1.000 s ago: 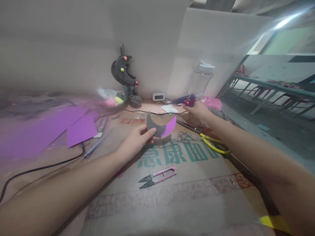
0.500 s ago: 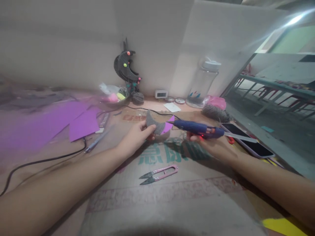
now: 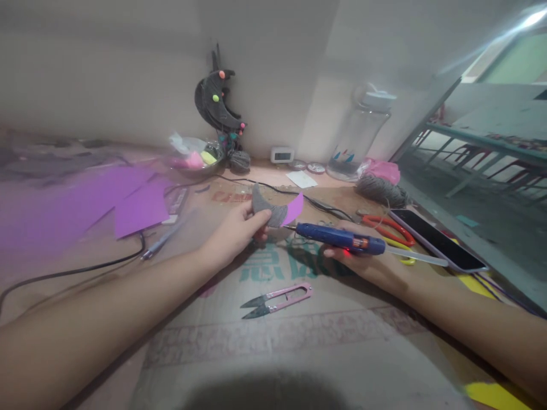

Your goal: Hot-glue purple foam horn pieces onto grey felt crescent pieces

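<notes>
Between the thumb and fingers of my left hand (image 3: 241, 228) is a crescent moon shape (image 3: 276, 214), mostly covered in grey yarn, with bare purple card at its right tip. My right hand (image 3: 354, 253) is wrapped round a blue hot glue gun (image 3: 337, 237) with a lit red light. A clear glue stick (image 3: 416, 256) sticks out of its back end. The gun's nozzle is at the lower edge of the crescent, near where yarn meets purple; whether it touches I cannot tell. Pink-handled thread snips (image 3: 277, 300) lie on the board below the hands.
Purple card sheets (image 3: 141, 208), a pen (image 3: 164, 239) and a black cable lie left. Orange-handled scissors (image 3: 388, 226), a phone (image 3: 440, 239) and grey yarn (image 3: 380, 191) are right. Behind stand a clear bottle (image 3: 361, 136), a small clock (image 3: 282, 154) and a dark crescent ornament (image 3: 217, 102).
The glue gun has moved down and slightly left, its nozzle going from the purple tip's upper part to the crescent's lower edge. My left hand keeps its hold. The view has shifted slightly.
</notes>
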Demonstrator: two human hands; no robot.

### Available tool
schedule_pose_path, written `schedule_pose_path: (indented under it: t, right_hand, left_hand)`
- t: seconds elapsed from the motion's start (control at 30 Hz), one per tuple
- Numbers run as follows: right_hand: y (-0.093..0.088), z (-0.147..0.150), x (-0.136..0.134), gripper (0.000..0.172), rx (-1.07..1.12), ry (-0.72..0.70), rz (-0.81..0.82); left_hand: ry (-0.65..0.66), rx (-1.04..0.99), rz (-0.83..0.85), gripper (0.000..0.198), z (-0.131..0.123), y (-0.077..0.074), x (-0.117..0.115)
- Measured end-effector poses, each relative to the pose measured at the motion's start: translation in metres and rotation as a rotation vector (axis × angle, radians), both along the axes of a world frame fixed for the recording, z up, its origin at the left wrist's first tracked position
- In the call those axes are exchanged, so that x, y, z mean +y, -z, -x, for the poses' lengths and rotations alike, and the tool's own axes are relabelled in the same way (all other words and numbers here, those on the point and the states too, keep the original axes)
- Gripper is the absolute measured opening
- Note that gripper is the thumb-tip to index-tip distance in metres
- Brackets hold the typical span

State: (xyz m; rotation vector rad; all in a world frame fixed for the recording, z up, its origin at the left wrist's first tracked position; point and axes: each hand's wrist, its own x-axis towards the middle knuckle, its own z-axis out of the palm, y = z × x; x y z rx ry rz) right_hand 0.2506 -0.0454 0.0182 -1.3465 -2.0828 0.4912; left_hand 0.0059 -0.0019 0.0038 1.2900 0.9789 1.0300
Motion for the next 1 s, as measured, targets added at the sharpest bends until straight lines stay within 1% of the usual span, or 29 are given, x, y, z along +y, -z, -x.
schedule_pose_path:
  t: [0.17,0.3,0.5,0.67,0.8,1.0]
  right_hand:
    - [-0.0001,0.0015,0.0012,0.018,-0.037,-0.018,-0.067]
    - [-0.0014,0.0039,-0.0001,0.021,-0.021,-0.012,-0.015]
    - [-0.0043,0.007,-0.0026,0.021,-0.04,0.025,0.01]
    - [-0.0045,0.007,-0.0023,0.02,-0.055,0.047,0.006]
    - [-0.0062,0.0077,-0.0033,0.023,-0.062,0.064,0.035]
    - [-0.0078,0.0101,-0.0055,0.019,-0.072,0.068,0.005]
  left_hand:
    - [0.009,0.002,-0.01,0.011,-0.0001,0.001,0.0008]
    - [0.01,0.006,-0.021,0.014,0.0003,0.0017,0.0003]
    - [-0.001,0.013,-0.018,0.016,0.0,0.0016,0.0006]
    - [0.004,-0.013,-0.008,0.014,-0.0005,0.0033,0.0018]
    - [-0.004,-0.013,0.003,0.014,-0.0006,0.002,0.0008]
    - [0.004,-0.012,-0.017,0.014,-0.0003,0.0015,0.0001]
